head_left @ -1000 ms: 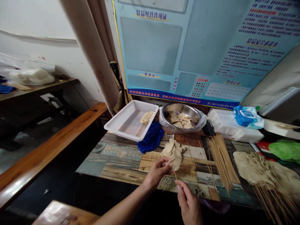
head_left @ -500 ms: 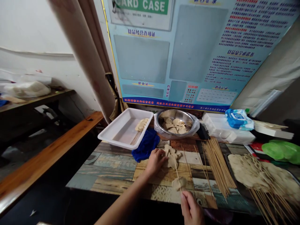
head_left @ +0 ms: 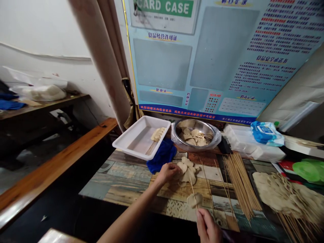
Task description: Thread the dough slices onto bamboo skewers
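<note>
My right hand (head_left: 209, 225) grips the lower end of a thin bamboo skewer (head_left: 191, 185). One flat beige slice (head_left: 194, 200) is threaded on it, just beyond my fingers. The skewer's far end reaches to a small pile of similar slices (head_left: 189, 173) on the table. At the left edge of that pile, my left hand (head_left: 169, 172) has its fingers closed on the rim of a slice (head_left: 182, 168). A steel bowl (head_left: 179, 137) in a clear plastic bag holds more slices behind the pile.
A white tray (head_left: 126, 140) with a loaded skewer stands at the back left, beside a blue cloth (head_left: 162, 157). Bare skewers (head_left: 241, 185) lie to the right, near a dark tray of skewered slices (head_left: 283, 195). A wipes pack (head_left: 267, 133) rests on white packages.
The view has swung slightly left. My left hand has shifted a little left against the table, and a slice shows at its fingertips. My right hand still holds the skewer.
</note>
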`<action>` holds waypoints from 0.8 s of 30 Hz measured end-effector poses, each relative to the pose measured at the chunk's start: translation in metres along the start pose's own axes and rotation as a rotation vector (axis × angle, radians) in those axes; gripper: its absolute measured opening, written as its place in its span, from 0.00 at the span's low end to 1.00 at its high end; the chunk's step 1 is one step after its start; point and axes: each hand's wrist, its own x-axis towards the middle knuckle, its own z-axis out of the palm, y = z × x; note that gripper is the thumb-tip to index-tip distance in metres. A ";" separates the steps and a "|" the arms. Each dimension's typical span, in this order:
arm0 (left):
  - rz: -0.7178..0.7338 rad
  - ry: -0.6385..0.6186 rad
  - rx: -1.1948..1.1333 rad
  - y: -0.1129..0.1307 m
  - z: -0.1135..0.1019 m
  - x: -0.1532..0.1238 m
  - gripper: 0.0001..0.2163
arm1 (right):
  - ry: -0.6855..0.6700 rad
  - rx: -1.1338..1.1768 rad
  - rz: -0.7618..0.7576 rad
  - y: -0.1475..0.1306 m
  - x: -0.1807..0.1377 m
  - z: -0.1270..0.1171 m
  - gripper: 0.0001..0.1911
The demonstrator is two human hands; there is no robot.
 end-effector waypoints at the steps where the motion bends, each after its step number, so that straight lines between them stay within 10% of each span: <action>1: -0.002 -0.005 -0.005 0.001 0.000 -0.001 0.09 | -0.014 -0.001 -0.002 -0.001 0.000 0.000 0.22; 12: 0.231 0.265 0.369 -0.002 0.016 -0.018 0.04 | -0.059 -0.087 -0.032 0.001 -0.001 -0.004 0.24; 24: -0.219 -0.044 -0.855 0.032 -0.005 -0.030 0.18 | -0.180 -0.017 -0.100 -0.027 0.005 -0.009 0.19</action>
